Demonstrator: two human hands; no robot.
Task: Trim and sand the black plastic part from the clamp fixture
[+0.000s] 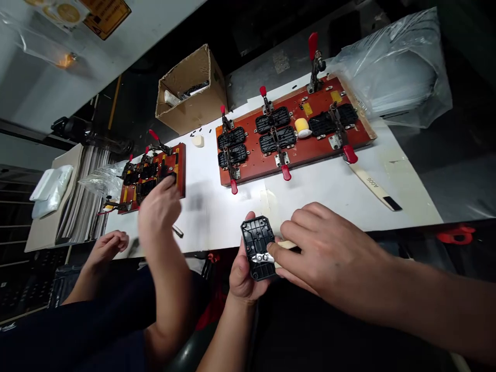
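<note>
Our left fingers wrap the back and edges of a small black plastic part, clamped on it and holding it up just off the near edge of the white table; most of those fingers are hidden behind the part, so we see only a thumb tip and the palm below. Our left hand carries it over our lap. Our right hand comes in from the right, its fingertips pressed together against the part's lower right edge beside a shiny metal piece. A pale strip shows under those fingers, but we cannot tell whether they pinch it or merely cover it.

Beyond, a long red fixture board lies on the table with black parts seated under red-handled toggle clamps; a roll of yellowish tape sits on it. A clear plastic bag lies at its right end, cut off by the frame. A cardboard box stands behind, contents hard to read.

At left, another person's blurred hand reaches over a smaller red board; their other hand rests low by the table edge.
</note>
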